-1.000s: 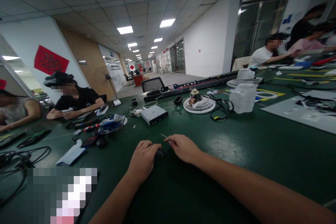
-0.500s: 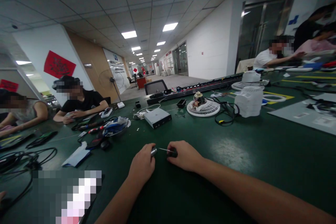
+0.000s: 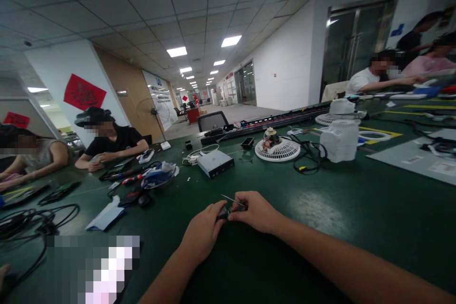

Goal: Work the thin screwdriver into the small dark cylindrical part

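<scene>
My left hand (image 3: pixel 202 232) is closed around a small cylindrical part (image 3: pixel 222 213), dark with a silvery end; most of it is hidden by the fingers. Close beside it, my right hand (image 3: pixel 255 213) is closed on a thin screwdriver (image 3: pixel 231 199), whose slim metal shaft points up and left above the part. The screwdriver's handle is hidden in the palm. Right thumb and fingertip reach the silvery end of the part and seem to touch it. Both hands are just above the green table (image 3: pixel 285 261).
Beyond my hands lies a grey disc drive (image 3: pixel 215 163). Right of it are a white fan grille with a motor (image 3: pixel 278 147), black cable (image 3: pixel 308 164) and a white housing (image 3: pixel 340 140). At left are a blue cloth (image 3: pixel 158 174) and black cables. Several people sit around the table.
My hands have come together. The left moved right and turned the cylindrical part; the right now pinches at its end, and the screwdriver shaft has tilted upward instead of pointing at it.
</scene>
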Available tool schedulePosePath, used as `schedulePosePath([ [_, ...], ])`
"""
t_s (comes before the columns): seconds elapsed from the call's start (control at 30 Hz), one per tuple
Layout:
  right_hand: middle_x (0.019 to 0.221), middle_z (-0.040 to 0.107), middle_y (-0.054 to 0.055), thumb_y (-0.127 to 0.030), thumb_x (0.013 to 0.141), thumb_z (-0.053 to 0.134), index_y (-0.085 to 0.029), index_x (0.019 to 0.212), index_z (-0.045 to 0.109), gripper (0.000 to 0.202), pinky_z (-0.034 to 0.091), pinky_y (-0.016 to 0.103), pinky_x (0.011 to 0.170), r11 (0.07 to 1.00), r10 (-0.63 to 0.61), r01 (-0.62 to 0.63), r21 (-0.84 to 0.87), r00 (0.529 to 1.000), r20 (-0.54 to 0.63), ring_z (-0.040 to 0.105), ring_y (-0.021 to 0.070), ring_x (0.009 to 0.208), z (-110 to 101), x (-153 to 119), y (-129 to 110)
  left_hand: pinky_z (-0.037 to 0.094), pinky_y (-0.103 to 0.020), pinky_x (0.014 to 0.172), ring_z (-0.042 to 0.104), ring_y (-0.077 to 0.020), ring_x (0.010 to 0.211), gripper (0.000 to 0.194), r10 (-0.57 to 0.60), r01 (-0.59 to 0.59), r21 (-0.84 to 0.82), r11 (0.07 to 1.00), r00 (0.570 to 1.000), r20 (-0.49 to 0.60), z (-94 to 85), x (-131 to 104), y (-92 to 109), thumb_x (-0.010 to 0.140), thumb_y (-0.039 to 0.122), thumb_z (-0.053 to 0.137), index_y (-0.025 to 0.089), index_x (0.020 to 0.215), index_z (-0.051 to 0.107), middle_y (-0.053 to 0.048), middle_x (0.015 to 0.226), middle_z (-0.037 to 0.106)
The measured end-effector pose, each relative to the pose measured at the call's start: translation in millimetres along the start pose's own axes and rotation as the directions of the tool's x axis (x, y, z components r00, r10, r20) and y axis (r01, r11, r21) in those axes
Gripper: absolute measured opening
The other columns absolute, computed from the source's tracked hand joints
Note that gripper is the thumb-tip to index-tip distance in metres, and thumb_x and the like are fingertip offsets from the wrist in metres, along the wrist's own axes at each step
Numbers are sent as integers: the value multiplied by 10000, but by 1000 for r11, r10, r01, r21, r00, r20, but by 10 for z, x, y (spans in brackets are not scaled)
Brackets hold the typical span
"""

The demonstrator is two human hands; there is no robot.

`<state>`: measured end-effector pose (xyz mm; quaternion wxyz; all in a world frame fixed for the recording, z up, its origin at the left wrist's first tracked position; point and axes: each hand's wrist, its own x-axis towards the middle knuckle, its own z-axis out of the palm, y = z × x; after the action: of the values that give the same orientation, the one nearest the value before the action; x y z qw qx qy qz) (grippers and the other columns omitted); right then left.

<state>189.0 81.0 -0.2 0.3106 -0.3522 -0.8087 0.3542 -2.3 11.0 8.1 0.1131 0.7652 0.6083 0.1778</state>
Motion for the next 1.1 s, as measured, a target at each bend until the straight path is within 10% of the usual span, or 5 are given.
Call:
schedulePosePath([
  [0.7, 836, 731, 31, -179, 655, 771, -150, 898, 737, 246, 503, 294, 737, 934, 43, -21, 355, 998, -54, 657, 174, 785, 10, 40, -22, 446, -306, 800, 622, -214, 954, 301, -21, 21, -144, 989, 1000, 1, 39, -24, 58, 919, 343, 495, 232, 1198, 520, -60, 1093, 662],
  [1.1, 755, 706, 11, -176, 684, 769, -185, 788, 768, 105, 467, 266, 677, 984, -31, 46, 173, 995, -90, 635, 159, 721, -16, -23, -124, 417, -292, 698, 584, -191, 798, 267, -7, -1, -242, 970, 1000, -30, 43, -52, 85, 906, 352, 533, 226, 1138, 493, -34, 968, 636],
])
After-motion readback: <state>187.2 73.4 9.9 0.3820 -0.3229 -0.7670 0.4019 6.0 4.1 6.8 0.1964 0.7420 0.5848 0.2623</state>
